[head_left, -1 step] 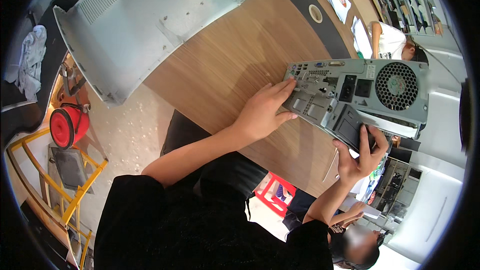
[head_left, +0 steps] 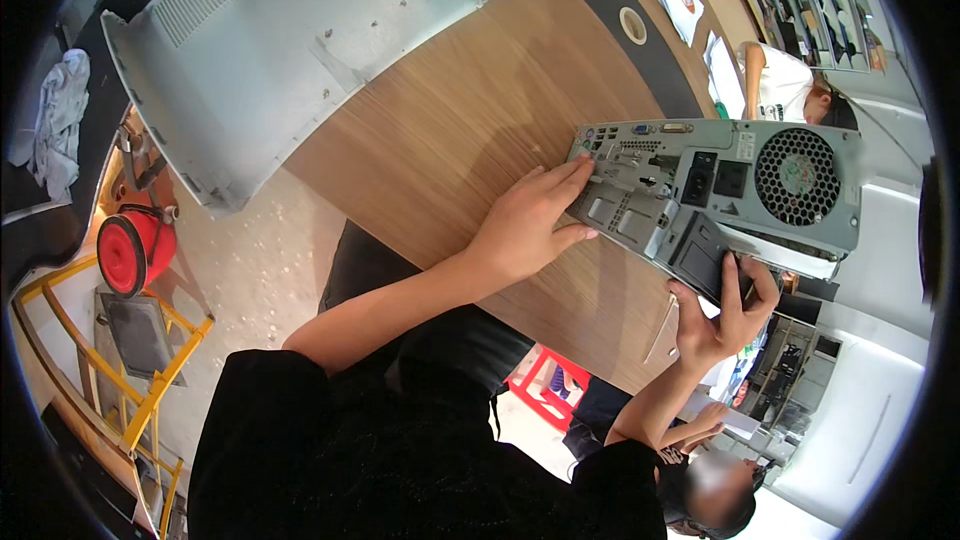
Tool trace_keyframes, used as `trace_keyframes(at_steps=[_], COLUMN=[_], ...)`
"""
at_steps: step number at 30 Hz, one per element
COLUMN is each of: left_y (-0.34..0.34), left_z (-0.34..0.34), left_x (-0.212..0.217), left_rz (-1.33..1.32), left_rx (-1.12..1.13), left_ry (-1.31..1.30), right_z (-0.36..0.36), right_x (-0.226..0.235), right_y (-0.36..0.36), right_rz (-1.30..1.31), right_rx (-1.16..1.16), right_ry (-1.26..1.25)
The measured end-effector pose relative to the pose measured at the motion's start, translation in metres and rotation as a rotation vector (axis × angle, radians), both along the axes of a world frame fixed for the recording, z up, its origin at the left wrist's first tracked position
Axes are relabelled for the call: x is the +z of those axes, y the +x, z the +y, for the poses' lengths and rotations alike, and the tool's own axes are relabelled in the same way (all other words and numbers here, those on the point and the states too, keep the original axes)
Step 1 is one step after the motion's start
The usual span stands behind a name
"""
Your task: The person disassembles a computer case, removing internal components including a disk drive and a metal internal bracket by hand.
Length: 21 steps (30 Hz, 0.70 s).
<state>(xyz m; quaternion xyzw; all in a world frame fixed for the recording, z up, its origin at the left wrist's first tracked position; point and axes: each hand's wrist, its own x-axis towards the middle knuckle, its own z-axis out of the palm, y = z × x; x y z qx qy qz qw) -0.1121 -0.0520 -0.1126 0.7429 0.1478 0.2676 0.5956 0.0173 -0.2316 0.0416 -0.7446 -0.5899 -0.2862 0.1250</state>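
Observation:
A grey desktop computer case [head_left: 640,180] stands on the wooden table, its back panel with ports, power socket and round fan grille toward me. My left hand [head_left: 525,225] grips the case's left end, fingers on the port side and thumb lower along the edge. With thumb and bent fingers, my right hand [head_left: 725,315] holds a black plastic part [head_left: 698,255] at the case's near lower side. Whether that part is fixed to the case I cannot tell. The right fingertips are partly hidden behind it.
A large pale metal cover [head_left: 270,60] lies at the far left of the table [head_left: 430,130]. Farther off are a dark strip with a hole [head_left: 625,15] and papers [head_left: 675,0]. A red bin-like object [head_left: 125,250] stands on the floor. Two other people are at the right.

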Motion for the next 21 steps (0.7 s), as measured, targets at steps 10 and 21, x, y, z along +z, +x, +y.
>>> trace_keyframes(at_steps=[10,21], left_y=[-0.003,0.002], left_z=[0.002,0.004], left_x=[0.003,0.002], left_rz=[-0.033,-0.054], left_rx=[-0.015,0.024], left_ry=[0.01,0.087], right_z=[-0.029,-0.017], right_x=[-0.02,-0.016], right_y=[0.015,0.025], right_rz=[0.125,0.092], right_rx=[0.076,0.121], right_ry=[0.094,0.105])
